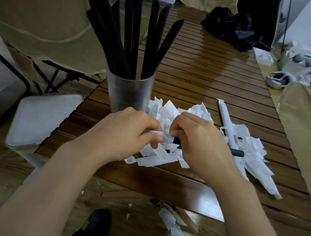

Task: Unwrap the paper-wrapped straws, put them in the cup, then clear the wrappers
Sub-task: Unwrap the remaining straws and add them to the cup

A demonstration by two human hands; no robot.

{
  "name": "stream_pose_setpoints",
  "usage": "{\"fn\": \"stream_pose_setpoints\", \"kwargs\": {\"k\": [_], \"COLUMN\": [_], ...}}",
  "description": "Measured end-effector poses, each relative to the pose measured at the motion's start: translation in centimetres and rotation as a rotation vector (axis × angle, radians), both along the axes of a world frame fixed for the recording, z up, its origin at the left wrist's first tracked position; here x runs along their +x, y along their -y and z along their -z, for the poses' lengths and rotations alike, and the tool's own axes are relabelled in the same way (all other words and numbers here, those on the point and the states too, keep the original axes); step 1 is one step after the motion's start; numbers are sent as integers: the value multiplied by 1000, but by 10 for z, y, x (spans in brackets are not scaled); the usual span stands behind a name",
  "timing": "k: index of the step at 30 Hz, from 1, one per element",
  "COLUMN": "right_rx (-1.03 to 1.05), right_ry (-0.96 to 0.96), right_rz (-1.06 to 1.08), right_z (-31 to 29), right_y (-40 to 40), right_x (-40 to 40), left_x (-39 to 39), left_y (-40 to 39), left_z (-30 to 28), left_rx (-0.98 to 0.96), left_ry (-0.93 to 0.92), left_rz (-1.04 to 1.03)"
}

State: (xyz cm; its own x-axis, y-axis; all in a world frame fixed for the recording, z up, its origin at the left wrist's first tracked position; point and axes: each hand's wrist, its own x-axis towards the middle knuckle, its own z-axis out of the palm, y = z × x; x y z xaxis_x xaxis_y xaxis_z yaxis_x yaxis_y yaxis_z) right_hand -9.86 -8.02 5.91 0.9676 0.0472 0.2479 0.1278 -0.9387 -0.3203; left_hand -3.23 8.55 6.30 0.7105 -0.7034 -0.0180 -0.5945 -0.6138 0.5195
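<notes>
I had both hands low over the near edge of the table [207, 71], working one straw [176, 140] held crosswise between them, just in front of the cup [129, 92]. My left hand [126, 133] had its fingers curled and pinched on the white paper wrapper [165, 136] that covered that end, while my right hand [201, 144] was wrapped around the bared black shaft, whose far end poked out beyond the heel of the hand. The straw looked light and stiff, so I judged a firm grip on the shaft safe; the paper looked thin and easily torn, best pinched close to its open edge and drawn along the straw, not sideways. Under my hands lay a heap of torn wrappers [167, 155], light enough to scatter, and a few scraps [171, 220] were already on the floor. One wrapped straw [225, 119] lay just right of the heap. The cup already held many black straws [133, 40] standing upright and fanned out.
</notes>
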Motion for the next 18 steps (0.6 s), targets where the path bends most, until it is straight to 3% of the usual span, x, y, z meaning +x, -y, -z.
{"fn": "stream_pose_setpoints", "kwargs": {"k": [4, 11, 18], "right_rx": [37, 350, 402], "right_ry": [-5, -263, -239], "right_rz": [20, 97, 73], "right_z": [1, 3, -2], "right_y": [3, 17, 17], "right_x": [0, -1, -2], "left_x": [4, 5, 3], "left_y": [-5, -6, -3], "left_z": [2, 2, 2], "left_rx": [-14, -74, -41], "left_ry": [-69, 37, 40], "left_rz": [-21, -64, -41]}}
